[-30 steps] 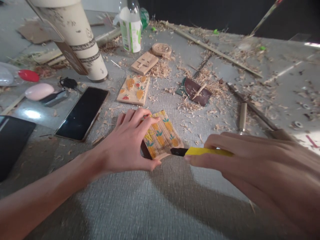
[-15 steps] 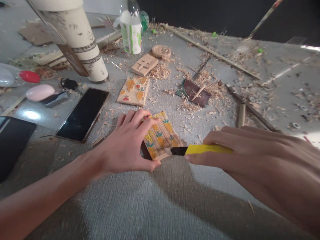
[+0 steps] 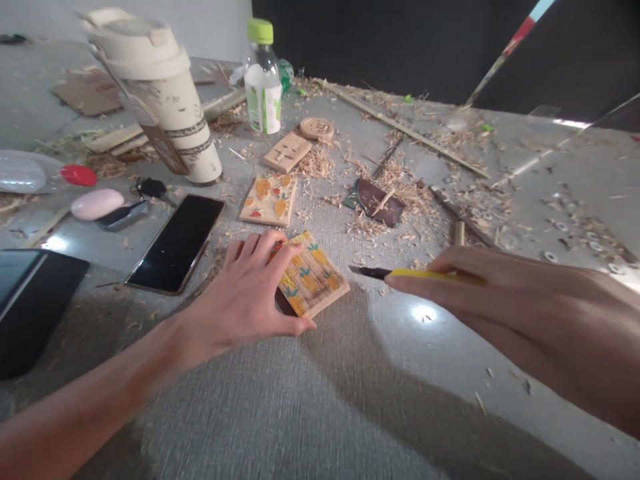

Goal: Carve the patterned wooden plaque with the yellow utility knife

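A small wooden block point(image 3: 315, 280), painted with yellow pineapples with green leaves, lies tilted on the grey table. My left hand point(image 3: 257, 287) grips its left side, thumb at the near corner and fingers over the far edge. My right hand point(image 3: 500, 307) is closed around a yellow utility knife point(image 3: 415, 273). The blade points left and is just off the block's right edge, not touching it. Behind the block lies a second painted wooden block point(image 3: 270, 200) with orange and red fruit. Farther back are a carved wooden block point(image 3: 287, 152) and a round carved piece point(image 3: 316, 128).
A phone point(image 3: 177, 241), a cream tumbler point(image 3: 175, 113) and a bottle with a green cap point(image 3: 263, 87) stand or lie to the left and back. Wood shavings point(image 3: 317, 160) surround a dark red leather-like piece point(image 3: 377, 200). Long thin sticks point(image 3: 400, 123) cross the far right.
The knife has moved off the block's surface, away to the right, with my right hand. My left hand keeps its hold on the block. The camera view has tilted up a little.
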Demonstrator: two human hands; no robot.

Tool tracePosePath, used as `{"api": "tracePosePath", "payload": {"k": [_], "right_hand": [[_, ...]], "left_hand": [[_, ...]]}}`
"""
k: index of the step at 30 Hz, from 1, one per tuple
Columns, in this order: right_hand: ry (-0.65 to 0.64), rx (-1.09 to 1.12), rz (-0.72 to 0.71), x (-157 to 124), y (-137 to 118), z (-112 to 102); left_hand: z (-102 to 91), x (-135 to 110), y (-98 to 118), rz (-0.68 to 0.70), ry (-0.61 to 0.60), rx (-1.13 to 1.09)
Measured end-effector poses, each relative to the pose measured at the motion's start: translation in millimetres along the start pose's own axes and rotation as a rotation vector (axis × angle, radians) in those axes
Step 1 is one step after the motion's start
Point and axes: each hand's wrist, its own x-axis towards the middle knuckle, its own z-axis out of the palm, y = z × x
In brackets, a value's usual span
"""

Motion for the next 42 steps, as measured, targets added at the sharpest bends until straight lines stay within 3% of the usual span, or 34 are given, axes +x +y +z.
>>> {"api": "tracePosePath", "payload": {"k": [3,9,13,21,42], "right_hand": [[-0.092,-0.007,-0.025,1.7,-5.4,10.7],[-0.076,0.271,0.043,3.8,-18.9,46.7],[-0.106,0.300,0.035,1.6,-14.8,58.0],[-0.133,0.278,0.055,-1.5,-12.9,66.7],[-0.147,0.288,0.035,4.6,-16.0,65.8]], "left_hand": [[-1.5,-1.3,-6.6,0.013,-0.012,0.028],[-2.5,0.7,-15.6,0.036,0.042,0.026],[-2.2,5.5,-18.5,0.141,0.028,-0.048],[4.5,9.0,-24.3,0.222,-0.002,-0.120],[6.1,11.9,-23.9,0.205,-0.009,-0.125]]}}
